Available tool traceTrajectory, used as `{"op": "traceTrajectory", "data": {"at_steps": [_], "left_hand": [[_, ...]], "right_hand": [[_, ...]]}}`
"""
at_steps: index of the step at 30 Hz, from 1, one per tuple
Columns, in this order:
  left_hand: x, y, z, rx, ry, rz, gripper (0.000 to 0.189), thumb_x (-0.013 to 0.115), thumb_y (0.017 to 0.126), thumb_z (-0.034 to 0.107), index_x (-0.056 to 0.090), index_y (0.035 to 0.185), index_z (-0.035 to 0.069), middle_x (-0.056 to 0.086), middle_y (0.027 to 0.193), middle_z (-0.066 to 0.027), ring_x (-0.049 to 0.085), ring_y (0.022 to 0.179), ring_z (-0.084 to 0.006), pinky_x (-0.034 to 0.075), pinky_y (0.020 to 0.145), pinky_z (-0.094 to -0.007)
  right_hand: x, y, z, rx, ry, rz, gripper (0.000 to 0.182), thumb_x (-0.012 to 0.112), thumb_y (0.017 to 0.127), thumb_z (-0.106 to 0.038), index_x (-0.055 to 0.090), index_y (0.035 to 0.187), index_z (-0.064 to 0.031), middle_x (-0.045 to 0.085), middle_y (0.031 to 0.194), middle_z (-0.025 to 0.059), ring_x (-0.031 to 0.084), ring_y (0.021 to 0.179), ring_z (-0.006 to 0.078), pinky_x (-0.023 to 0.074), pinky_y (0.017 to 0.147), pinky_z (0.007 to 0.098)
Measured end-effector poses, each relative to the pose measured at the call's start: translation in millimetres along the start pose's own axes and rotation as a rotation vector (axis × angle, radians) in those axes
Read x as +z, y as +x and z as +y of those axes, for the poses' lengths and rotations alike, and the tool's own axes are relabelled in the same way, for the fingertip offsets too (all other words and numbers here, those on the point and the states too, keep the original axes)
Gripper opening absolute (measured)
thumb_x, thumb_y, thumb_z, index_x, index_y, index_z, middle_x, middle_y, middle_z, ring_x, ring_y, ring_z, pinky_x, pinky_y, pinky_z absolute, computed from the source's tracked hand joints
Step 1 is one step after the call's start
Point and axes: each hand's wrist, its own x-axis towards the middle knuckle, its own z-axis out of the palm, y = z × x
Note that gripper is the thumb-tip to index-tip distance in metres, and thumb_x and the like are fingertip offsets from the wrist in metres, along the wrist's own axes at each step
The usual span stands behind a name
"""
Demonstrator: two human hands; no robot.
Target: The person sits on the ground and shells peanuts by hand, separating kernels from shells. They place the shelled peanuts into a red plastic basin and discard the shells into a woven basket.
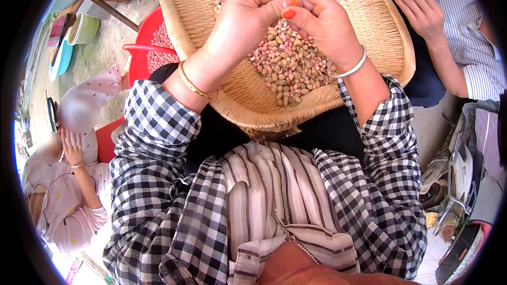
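A woven winnowing basket (253,116) rests across my lap, holding a heap of unshelled peanuts (283,83) mixed with pink shelled kernels (283,27). Above the heap, my left hand (245,18), with a gold bangle at the wrist, meets my right hand (328,23), which wears a silver bangle. Thumbs and fingertips come together at the top centre, pinched; whatever may be between them is hidden by the fingers. Beside the basket's left edge stands a red plastic basket (138,65) with pink peanut kernels (160,47) in it.
At the right, a person in a striped shirt (467,19) has their hands near the basket's rim. People in light patterned clothes (71,206) sit at the left. A green-white bucket (85,28) and a turquoise basin (62,61) lie beyond. A bicycle or similar vehicle (455,194) stands at the lower right.
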Motion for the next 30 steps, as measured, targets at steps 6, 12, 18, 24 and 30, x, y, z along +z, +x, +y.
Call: {"op": "traceTrajectory", "data": {"at_steps": [6, 12, 18, 24, 30], "left_hand": [[1, 3, 10, 0.581, 0.494, -0.058, 0.024, 0.053, 0.087, 0.015, 0.059, 0.101, -0.003, 0.061, 0.077, -0.0036, 0.06, 0.071, -0.0147, 0.047, 0.065, -0.0237], [-14, 16, 1, 0.031, -0.304, -0.231, 0.023, 0.053, 0.087, 0.017, 0.061, 0.1, 0.0, 0.061, 0.072, -0.0025, 0.044, 0.051, -0.0051, 0.036, 0.047, -0.017], [-34, 20, 2, 0.155, 0.423, -0.118, 0.025, 0.056, 0.086, 0.023, 0.062, 0.098, 0.001, 0.05, 0.059, 0.0046, 0.035, 0.049, -0.0011, 0.026, 0.041, -0.0157], [-11, 17, 1, -0.535, -0.678, -0.097, 0.03, 0.039, 0.091, 0.031, 0.048, 0.085, 0.004, 0.052, 0.074, -0.0088, 0.043, 0.054, -0.0109, 0.029, 0.033, -0.0166], [-45, 31, -7, -0.244, -0.943, -0.132, 0.027, 0.044, 0.09, 0.026, 0.049, 0.075, 0.004, 0.049, 0.075, -0.0084, 0.04, 0.053, -0.0105, 0.027, 0.036, -0.017]], "right_hand": [[-1, 1, -10, 0.054, 0.386, 0.002, 0.035, 0.049, 0.089, -0.028, 0.049, 0.109, 0.0003, 0.049, 0.07, -0.0014, 0.041, 0.055, 0.0042, 0.0356, 0.05, 0.0156], [3, 5, -8, 0.016, 0.393, 0.01, 0.032, 0.046, 0.091, -0.027, 0.046, 0.11, -0.0015, 0.047, 0.068, -0.0002, 0.04, 0.052, 0.0057, 0.0334, 0.047, 0.0167], [-41, 5, -6, 0.082, -0.401, -0.149, 0.023, 0.057, 0.085, -0.025, 0.06, 0.098, -0.0058, 0.053, 0.06, -0.0023, 0.045, 0.052, 0.0044, 0.0354, 0.049, 0.0186], [-6, 32, -16, -0.18, -0.422, 0.014, 0.021, 0.057, 0.084, -0.025, 0.062, 0.087, -0.0052, 0.061, 0.067, 0.0011, 0.055, 0.06, 0.0081, 0.0433, 0.056, 0.0224], [-23, 68, 66, 0.144, -0.966, -0.041, 0.02, 0.055, 0.084, -0.024, 0.059, 0.095, -0.0072, 0.062, 0.081, 0.0082, 0.059, 0.076, 0.0209, 0.0465, 0.07, 0.0339]]}}
